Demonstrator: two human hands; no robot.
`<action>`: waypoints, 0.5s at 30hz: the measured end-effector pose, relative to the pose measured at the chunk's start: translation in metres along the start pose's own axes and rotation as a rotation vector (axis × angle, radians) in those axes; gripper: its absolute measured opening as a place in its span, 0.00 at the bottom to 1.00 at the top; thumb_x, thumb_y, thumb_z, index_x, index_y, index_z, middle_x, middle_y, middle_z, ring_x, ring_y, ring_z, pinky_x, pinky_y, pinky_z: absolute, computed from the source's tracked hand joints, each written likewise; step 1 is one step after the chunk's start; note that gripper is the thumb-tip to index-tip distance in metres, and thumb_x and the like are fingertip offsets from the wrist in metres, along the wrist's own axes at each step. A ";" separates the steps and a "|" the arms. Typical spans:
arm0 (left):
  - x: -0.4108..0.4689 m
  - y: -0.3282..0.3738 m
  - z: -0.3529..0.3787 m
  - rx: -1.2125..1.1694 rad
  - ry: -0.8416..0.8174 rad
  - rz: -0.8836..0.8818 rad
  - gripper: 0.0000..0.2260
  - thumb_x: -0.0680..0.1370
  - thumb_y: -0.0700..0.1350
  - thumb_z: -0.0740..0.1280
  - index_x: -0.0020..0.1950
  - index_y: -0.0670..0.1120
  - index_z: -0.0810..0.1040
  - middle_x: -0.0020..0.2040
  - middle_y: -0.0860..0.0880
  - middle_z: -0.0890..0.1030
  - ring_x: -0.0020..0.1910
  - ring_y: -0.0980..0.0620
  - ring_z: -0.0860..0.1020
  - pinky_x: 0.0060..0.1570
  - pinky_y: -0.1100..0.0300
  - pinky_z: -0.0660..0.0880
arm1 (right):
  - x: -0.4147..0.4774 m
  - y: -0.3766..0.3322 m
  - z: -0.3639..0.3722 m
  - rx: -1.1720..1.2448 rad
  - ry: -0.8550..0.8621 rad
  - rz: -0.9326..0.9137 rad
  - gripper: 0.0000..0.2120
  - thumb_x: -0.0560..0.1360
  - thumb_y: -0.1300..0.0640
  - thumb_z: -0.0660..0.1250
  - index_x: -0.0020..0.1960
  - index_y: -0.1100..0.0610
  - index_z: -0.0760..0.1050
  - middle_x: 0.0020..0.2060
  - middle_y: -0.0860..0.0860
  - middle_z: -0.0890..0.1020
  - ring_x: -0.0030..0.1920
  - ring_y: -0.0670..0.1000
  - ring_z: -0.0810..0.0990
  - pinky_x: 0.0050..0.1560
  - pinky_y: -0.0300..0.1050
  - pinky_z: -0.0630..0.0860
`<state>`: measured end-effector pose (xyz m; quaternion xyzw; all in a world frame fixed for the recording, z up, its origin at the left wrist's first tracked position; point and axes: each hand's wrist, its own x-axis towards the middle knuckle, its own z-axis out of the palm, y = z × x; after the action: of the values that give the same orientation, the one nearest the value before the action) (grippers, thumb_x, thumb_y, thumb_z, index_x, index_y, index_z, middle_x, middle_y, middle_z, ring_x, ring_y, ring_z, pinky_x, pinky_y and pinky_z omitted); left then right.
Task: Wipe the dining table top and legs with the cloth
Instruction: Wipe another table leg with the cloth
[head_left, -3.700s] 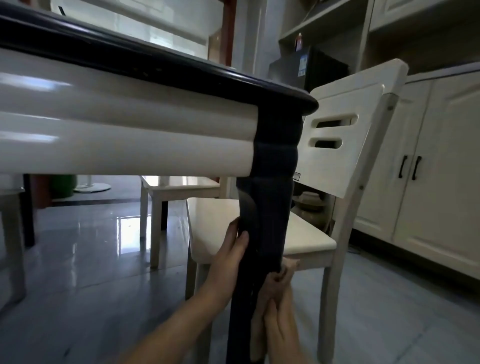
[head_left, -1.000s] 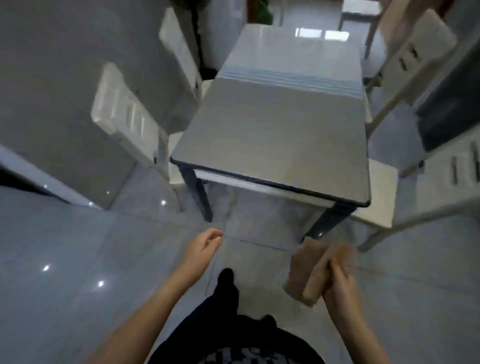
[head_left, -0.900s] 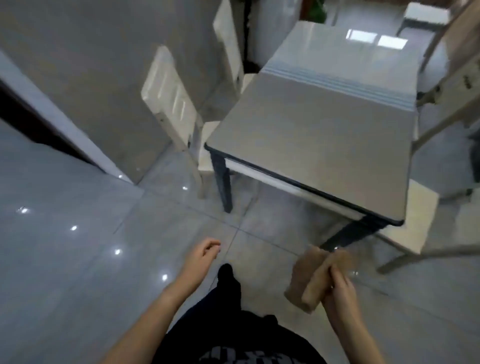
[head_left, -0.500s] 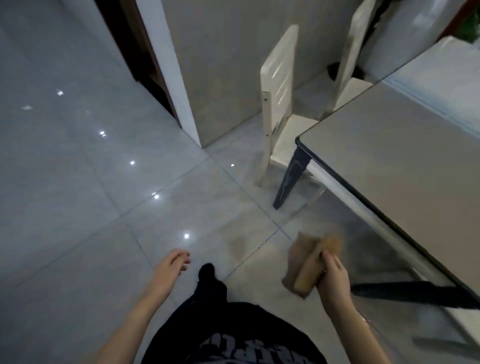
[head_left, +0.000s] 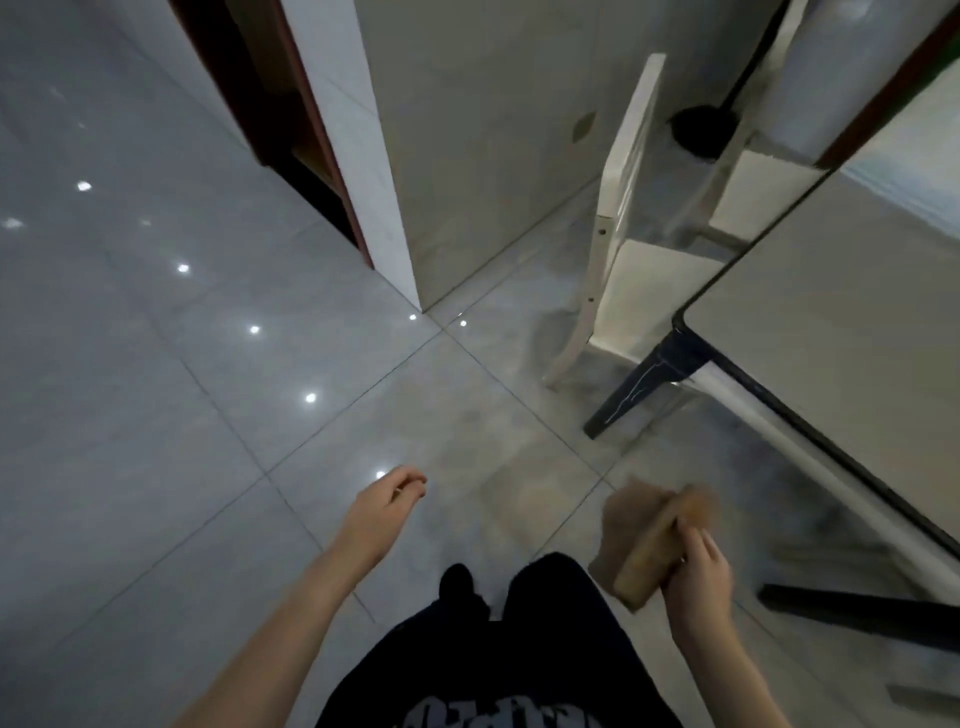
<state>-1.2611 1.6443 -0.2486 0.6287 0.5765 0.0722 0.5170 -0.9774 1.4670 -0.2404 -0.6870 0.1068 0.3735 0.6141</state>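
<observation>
I stand on the floor beside the dining table (head_left: 841, 332), whose grey top with a dark rim fills the right edge of the view. One dark leg (head_left: 641, 384) slants down from its near-left corner; another dark leg (head_left: 852, 613) shows low at the right. My right hand (head_left: 698, 571) grips a folded brown cloth (head_left: 644, 540) in the air, left of the table edge and apart from it. My left hand (head_left: 387, 506) hangs free over the tiles with loosely curled fingers and holds nothing.
A cream chair (head_left: 623, 218) stands pushed in at the table's left side, a second chair seat (head_left: 758, 197) behind it. A wall corner (head_left: 405, 208) and a dark doorway (head_left: 244, 78) lie ahead to the left. Glossy grey floor tiles (head_left: 156, 415) spread to the left.
I rose from crouching at a table leg and stepped back. My view swung left, so the table slid to the right edge. The cloth stays in my right hand.
</observation>
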 end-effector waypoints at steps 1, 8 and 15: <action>0.014 0.011 -0.001 0.015 -0.030 0.022 0.05 0.77 0.49 0.62 0.45 0.55 0.77 0.46 0.53 0.83 0.47 0.56 0.80 0.50 0.59 0.74 | 0.003 -0.003 0.003 0.006 0.025 -0.006 0.07 0.80 0.60 0.59 0.52 0.58 0.77 0.43 0.54 0.79 0.45 0.52 0.77 0.45 0.46 0.73; 0.111 0.073 0.027 0.047 -0.204 0.078 0.07 0.79 0.43 0.62 0.47 0.53 0.78 0.46 0.50 0.83 0.45 0.56 0.80 0.46 0.63 0.72 | 0.052 -0.039 0.028 0.096 0.124 -0.022 0.08 0.80 0.59 0.59 0.54 0.58 0.77 0.45 0.55 0.81 0.45 0.51 0.79 0.43 0.46 0.75; 0.200 0.159 0.054 0.148 -0.320 0.152 0.07 0.79 0.45 0.62 0.46 0.55 0.77 0.44 0.51 0.83 0.45 0.55 0.80 0.49 0.58 0.74 | 0.127 -0.107 0.057 0.236 0.183 -0.070 0.11 0.81 0.60 0.58 0.60 0.62 0.74 0.49 0.57 0.80 0.46 0.53 0.78 0.47 0.47 0.74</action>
<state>-1.0561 1.8053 -0.2578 0.7102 0.4415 -0.0326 0.5473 -0.8453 1.5829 -0.2388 -0.6445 0.1813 0.2724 0.6911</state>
